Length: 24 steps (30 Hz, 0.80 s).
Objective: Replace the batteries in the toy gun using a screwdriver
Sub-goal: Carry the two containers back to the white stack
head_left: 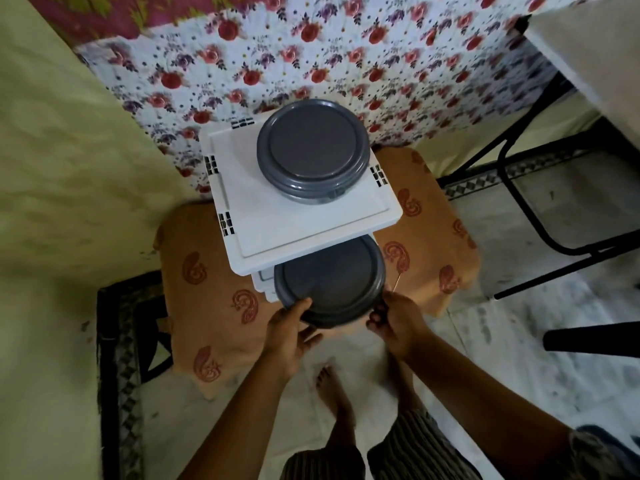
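Note:
No toy gun, batteries or screwdriver show in this head view. A round grey lidded container (330, 282) sticks out from under the top of a white plastic rack (263, 216). My left hand (294, 327) grips its near-left rim, thumb on the lid. My right hand (394, 317) holds its near-right rim. A second grey lidded container (313, 148) rests on the rack's top. A thin yellowish stick (397, 281) pokes up just above my right hand; I cannot tell what it belongs to.
The rack stands on an orange paisley cloth-covered stool (426, 230). A floral cloth (311, 53) hangs behind. A yellow wall (69, 168) is at left. Black metal table legs (512, 188) stand at right. My bare feet (332, 393) are on the marble floor.

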Each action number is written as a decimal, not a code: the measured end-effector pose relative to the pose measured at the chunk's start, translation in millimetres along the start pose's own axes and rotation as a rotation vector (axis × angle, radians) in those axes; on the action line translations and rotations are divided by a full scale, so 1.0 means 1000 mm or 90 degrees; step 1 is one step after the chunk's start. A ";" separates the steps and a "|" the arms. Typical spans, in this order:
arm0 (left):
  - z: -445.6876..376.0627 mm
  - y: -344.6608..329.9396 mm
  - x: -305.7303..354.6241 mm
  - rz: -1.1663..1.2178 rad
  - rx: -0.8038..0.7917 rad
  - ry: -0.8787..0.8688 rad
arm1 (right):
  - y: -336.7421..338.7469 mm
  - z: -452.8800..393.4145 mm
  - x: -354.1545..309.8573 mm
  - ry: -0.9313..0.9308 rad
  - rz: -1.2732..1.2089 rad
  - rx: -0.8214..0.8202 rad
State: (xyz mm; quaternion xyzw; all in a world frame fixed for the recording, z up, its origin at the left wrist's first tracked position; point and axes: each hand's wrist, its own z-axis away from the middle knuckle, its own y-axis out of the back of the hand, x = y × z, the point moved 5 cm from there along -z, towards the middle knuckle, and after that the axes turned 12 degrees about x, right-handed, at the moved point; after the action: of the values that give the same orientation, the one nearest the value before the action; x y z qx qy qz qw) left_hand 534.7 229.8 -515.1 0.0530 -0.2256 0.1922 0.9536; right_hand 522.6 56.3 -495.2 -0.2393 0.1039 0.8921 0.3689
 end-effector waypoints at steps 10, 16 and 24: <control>-0.013 -0.015 0.016 0.109 -0.042 0.066 | -0.010 -0.030 -0.032 0.016 0.051 0.014; -0.011 -0.027 0.028 0.125 -0.077 0.042 | -0.015 -0.037 -0.061 0.030 -0.024 0.004; -0.003 -0.026 0.026 0.209 -0.076 0.073 | -0.011 -0.030 -0.063 0.064 -0.002 0.030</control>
State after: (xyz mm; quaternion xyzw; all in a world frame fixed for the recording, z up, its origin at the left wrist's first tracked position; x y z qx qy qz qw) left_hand 567.1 215.3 -506.4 -0.0524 -0.1879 0.3343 0.9220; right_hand 579.3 14.7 -489.7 -0.2754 0.1425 0.8756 0.3703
